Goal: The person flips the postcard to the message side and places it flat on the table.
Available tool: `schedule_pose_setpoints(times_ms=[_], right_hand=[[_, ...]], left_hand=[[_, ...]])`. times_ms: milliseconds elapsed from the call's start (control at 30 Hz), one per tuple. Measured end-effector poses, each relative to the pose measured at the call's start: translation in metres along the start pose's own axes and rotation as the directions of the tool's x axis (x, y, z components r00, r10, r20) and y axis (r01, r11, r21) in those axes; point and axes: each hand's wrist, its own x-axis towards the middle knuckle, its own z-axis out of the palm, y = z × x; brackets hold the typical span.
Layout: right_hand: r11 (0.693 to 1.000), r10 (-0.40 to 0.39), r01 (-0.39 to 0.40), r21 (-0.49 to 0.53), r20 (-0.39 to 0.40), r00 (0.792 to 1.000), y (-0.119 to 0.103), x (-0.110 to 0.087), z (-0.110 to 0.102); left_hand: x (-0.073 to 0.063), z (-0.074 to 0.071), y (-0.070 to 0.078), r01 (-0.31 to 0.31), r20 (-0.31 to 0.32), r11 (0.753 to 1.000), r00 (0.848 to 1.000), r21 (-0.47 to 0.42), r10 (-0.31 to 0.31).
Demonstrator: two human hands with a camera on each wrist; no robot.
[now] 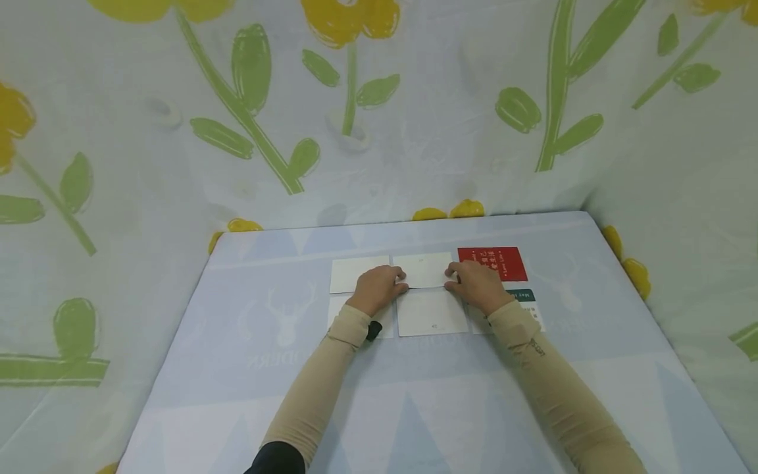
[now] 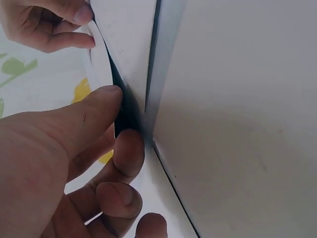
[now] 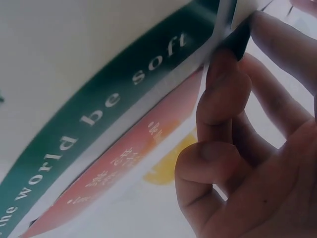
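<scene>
At the middle of the back row, both hands pinch a white card (image 1: 423, 268). My left hand (image 1: 376, 288) grips it by the left end. By its right end the right hand (image 1: 476, 283) holds it, thumb and forefinger together. Seen from the left wrist, the card is tilted and shows a dark underside between the fingertips (image 2: 130, 151). Just in front lies a white card (image 1: 432, 315). Another white card (image 1: 355, 270) is beside my left hand. Near the right hand lie a red card (image 1: 503, 262) with white lettering and a green-banded card (image 1: 522, 295), partly covered by the wrist.
One more white card (image 1: 383, 324) lies under the left wrist, partly hidden. The cards form two rows on a table (image 1: 249, 368) with a pale printed cloth. Behind it hangs a white curtain (image 1: 426, 151) with yellow flowers and green leaves.
</scene>
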Motion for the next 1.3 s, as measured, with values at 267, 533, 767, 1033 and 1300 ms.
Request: schedule_pose_setpoints(times_ms=[267,533,767,1033,1300], right_hand=[[1.0,0.023,-0.023,0.001,0.029,0.999,-0.0024,0.0031,-0.0049],[0.999,0.044,-0.043,-0.009,0.032,0.999,-0.0029,0.0038,-0.0056],[0.999,0.048,-0.048,-0.02,0.034,0.998,-0.0052,0.0035,-0.0042],[0.998,0.052,-0.05,-0.046,0.043,0.998,-0.0082,0.0022,-0.0039],[0.998,0.05,-0.049,-0.029,0.042,0.998,-0.0062,0.0013,-0.0024]], left_hand=[[0.002,0.002,0.0019,0.013,-0.027,1.0,1.0,0.022,-0.012],[0.0003,0.0033,0.004,0.004,-0.062,1.0,0.998,0.028,-0.002],[-0.0004,0.0022,0.0039,0.01,-0.055,0.999,0.998,0.047,-0.007],[-0.0007,0.0042,0.0025,-0.008,-0.073,0.999,0.997,0.047,0.011],[0.0005,0.0057,0.0011,0.007,-0.071,0.998,0.997,0.063,-0.003]])
